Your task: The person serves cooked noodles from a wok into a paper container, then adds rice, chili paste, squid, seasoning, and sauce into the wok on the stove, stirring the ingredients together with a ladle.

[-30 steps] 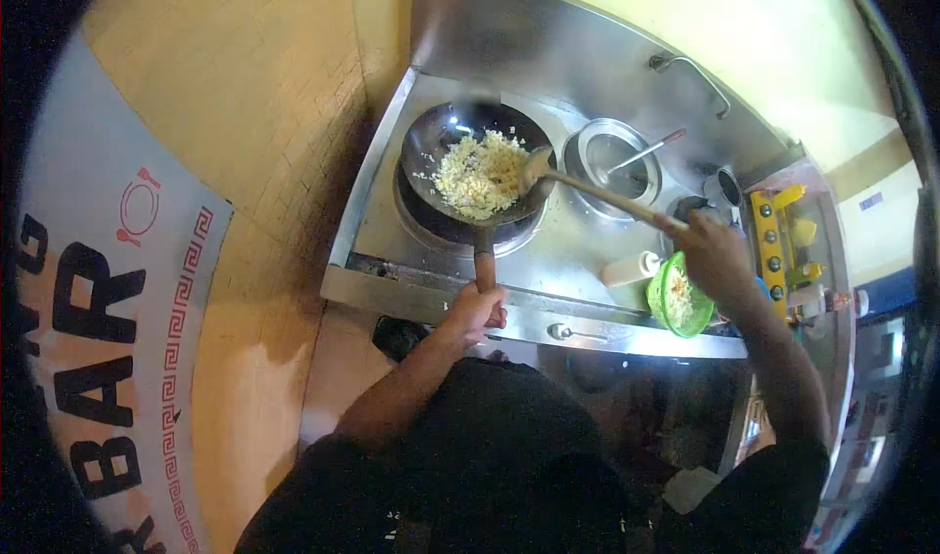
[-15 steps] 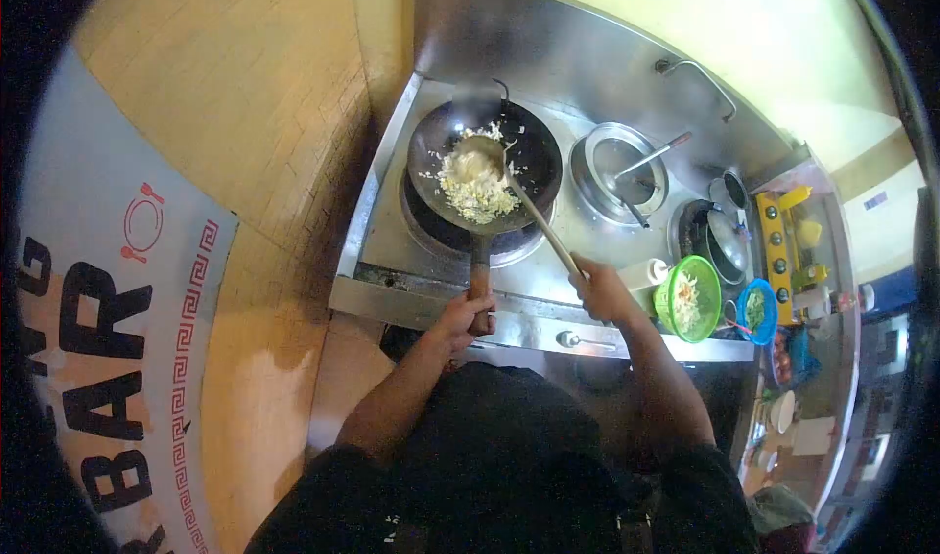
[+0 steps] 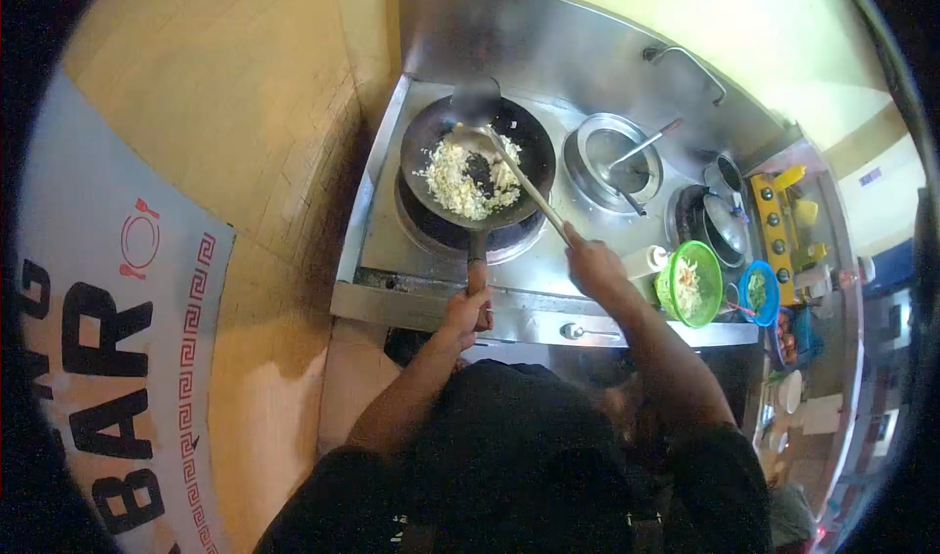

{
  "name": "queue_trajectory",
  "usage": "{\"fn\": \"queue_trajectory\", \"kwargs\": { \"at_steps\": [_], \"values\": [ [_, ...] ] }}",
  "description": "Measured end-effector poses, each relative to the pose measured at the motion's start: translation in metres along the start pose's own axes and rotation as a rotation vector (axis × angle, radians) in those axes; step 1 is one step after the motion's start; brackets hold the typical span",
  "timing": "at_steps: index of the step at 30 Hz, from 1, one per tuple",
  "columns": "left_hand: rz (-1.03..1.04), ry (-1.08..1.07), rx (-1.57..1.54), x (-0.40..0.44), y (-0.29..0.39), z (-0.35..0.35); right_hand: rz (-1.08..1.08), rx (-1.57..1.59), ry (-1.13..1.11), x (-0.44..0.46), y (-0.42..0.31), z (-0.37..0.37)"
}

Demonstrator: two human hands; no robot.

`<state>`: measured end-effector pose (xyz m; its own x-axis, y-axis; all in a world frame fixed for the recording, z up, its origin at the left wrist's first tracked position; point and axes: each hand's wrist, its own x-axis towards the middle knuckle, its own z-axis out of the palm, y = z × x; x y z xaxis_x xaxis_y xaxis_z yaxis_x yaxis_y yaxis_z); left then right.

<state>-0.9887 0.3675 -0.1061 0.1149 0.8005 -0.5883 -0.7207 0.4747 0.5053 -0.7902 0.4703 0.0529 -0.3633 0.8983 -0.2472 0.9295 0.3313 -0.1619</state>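
My left hand is closed around the wooden handle of a dark wok, which rests over the burner. My right hand grips the long handle of a ladle. The ladle's bowl sits inside the wok, toward its far side, among chopped pale food. That food lies in a ring, with dark wok surface showing in the middle. Part of the ladle's bowl is hard to make out against the food. A grey blurred spot covers the wok's far rim.
Right of the wok stands a metal pot with another ladle across it. A green basket of shredded vegetables, a blue basket of greens and a lidded pan are farther right. A steel backsplash rises behind.
The ladle's bowl has moved to the far side of the wok, and my right hand has shifted slightly up and left. The food has spread from a heap into a ring.
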Motion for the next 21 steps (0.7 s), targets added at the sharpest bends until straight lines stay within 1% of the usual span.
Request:
{"fn": "queue_trajectory", "kwargs": {
  "at_steps": [2,4,5,6,7,8,9,10,11,13,15,16,18,19,20,21],
  "values": [
    [-0.022,-0.041,-0.001,0.006,-0.006,-0.012,0.040,0.019,0.030,0.005,-0.024,0.003],
    [-0.082,-0.062,0.030,0.009,-0.004,-0.017,0.000,-0.073,-0.031,0.011,-0.020,0.028],
    [-0.116,-0.084,0.054,0.012,0.000,-0.018,-0.022,-0.039,-0.064,-0.006,-0.022,0.024],
    [-0.141,-0.124,0.029,0.013,0.000,-0.019,-0.090,-0.165,-0.099,-0.029,-0.018,0.023],
    [-0.168,-0.172,0.003,0.014,0.001,-0.019,-0.052,-0.211,-0.206,-0.056,-0.025,-0.003],
    [-0.166,-0.227,-0.008,0.017,0.004,-0.025,-0.054,-0.120,-0.202,-0.067,-0.011,0.004],
    [-0.171,-0.282,-0.019,0.018,0.003,-0.027,-0.035,0.076,-0.174,-0.069,0.006,0.013],
    [-0.176,-0.171,0.031,0.007,0.006,-0.014,0.019,0.167,-0.220,-0.053,0.021,0.036],
    [-0.167,-0.060,0.081,-0.008,0.011,0.002,0.015,0.312,-0.107,-0.032,0.024,0.060],
    [-0.110,-0.065,0.032,-0.013,0.006,0.009,0.062,0.831,-0.027,-0.010,0.015,0.067],
    [-0.094,-0.061,0.095,-0.021,0.008,0.024,0.144,1.161,-0.192,0.004,0.011,0.084],
    [-0.077,-0.041,0.126,-0.027,0.009,0.027,0.023,1.008,-0.153,-0.008,0.018,0.086],
    [-0.081,-0.074,0.010,-0.034,0.007,0.030,-0.216,0.688,-0.077,-0.045,0.035,0.072],
    [-0.083,-0.100,-0.058,-0.036,0.002,0.030,-0.186,0.722,-0.036,-0.073,0.054,0.049],
    [-0.043,-0.163,0.001,-0.036,-0.002,0.025,-0.151,0.755,0.000,-0.103,0.089,0.027],
    [-0.006,-0.229,0.052,-0.033,-0.005,0.014,-0.014,0.902,0.057,-0.122,0.133,0.027]
  ]
}}
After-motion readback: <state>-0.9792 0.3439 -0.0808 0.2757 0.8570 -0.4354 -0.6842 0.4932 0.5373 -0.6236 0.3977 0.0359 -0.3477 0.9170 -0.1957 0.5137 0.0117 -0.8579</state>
